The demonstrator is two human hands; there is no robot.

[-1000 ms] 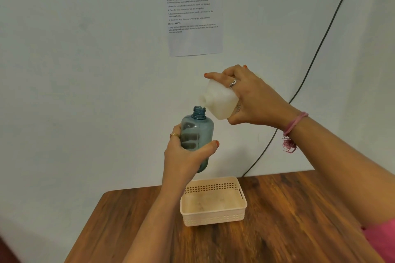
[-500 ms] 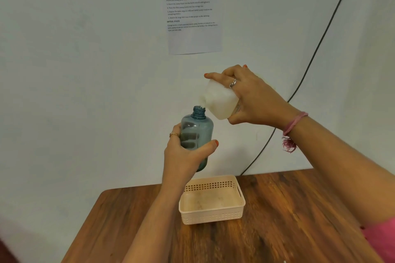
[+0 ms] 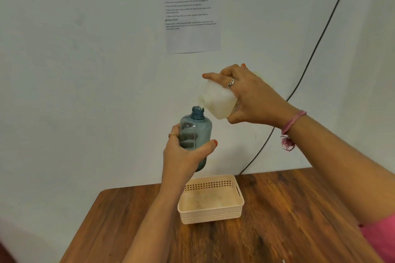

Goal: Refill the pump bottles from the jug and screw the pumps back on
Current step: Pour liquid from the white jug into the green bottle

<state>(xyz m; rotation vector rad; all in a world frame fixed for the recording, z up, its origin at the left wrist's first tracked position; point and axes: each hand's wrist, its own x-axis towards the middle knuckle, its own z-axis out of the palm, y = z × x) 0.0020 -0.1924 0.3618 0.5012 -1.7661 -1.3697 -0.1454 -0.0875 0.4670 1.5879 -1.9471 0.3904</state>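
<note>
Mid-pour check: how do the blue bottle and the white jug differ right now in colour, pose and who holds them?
The blue bottle is see-through tinted blue; the white jug is opaque white. The bottle stands roughly upright with its open neck up; the jug is tipped, its mouth down at the bottle's neck. The left hand grips the bottle; the right hand grips the jug. Both are uncapped and held above the table.

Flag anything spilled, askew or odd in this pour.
Nothing stands out. The white jug, gripped by the right hand, tips its spout at the open neck of the blue bottle held upright in the left hand. No spill shows on the table.
</note>
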